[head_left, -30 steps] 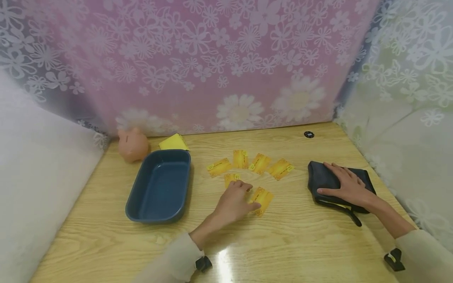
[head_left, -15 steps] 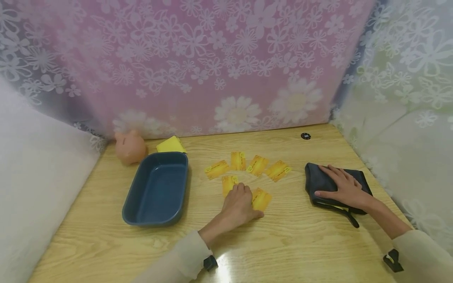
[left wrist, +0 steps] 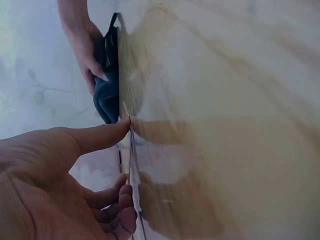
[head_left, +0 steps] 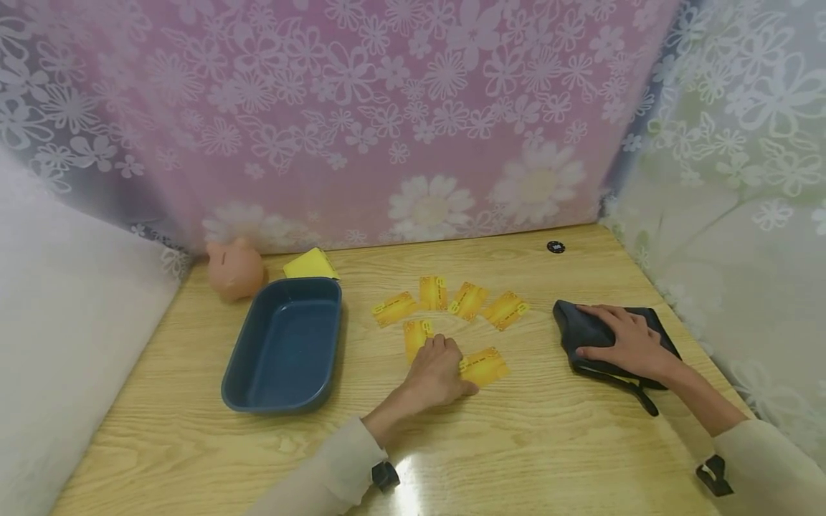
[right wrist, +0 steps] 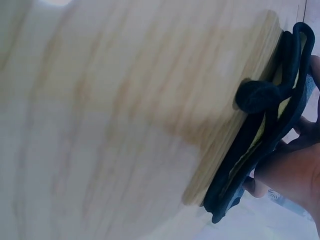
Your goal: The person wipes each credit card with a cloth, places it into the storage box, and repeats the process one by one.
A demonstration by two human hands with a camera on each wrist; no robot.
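Pink, flower-printed cloth point(head_left: 419, 107) hangs beyond both hands, and below it we see the pale, wood-grained counter point(head_left: 516, 444) on which everything lies. Well to the left of the left hand point(head_left: 434, 373) stands a deep blue, round-cornered tub point(head_left: 284, 351). A soft black zip pouch point(head_left: 584, 333) lies under the right hand point(head_left: 629, 344), which rests on it with relaxed fingers; a strap trails toward us. Farther out, left of the left hand, sit an orange-pink, rounded pig-shaped bank point(head_left: 235, 271) and a bright yellow folded piece point(head_left: 310, 264) whose material we cannot tell. Five flat, orange-and-yellow rectangular cards point(head_left: 469, 299) are laid out ahead of the left hand, the closest partly behind its fingers. Smallest, a round black chip point(head_left: 556, 246) lies beyond the right hand.

What matters most is the sixth card, a like orange-and-yellow rectangle point(head_left: 487, 367), just right of the left hand: its long axis runs away from that hand, rightward and slightly outward. The left hand is the nearer one and, as we judge it, pinches the card's left end between thumb and curled fingers. Half a second ago this card pointed more steeply outward; we now see it swung flatter, while the five others keep their layout.
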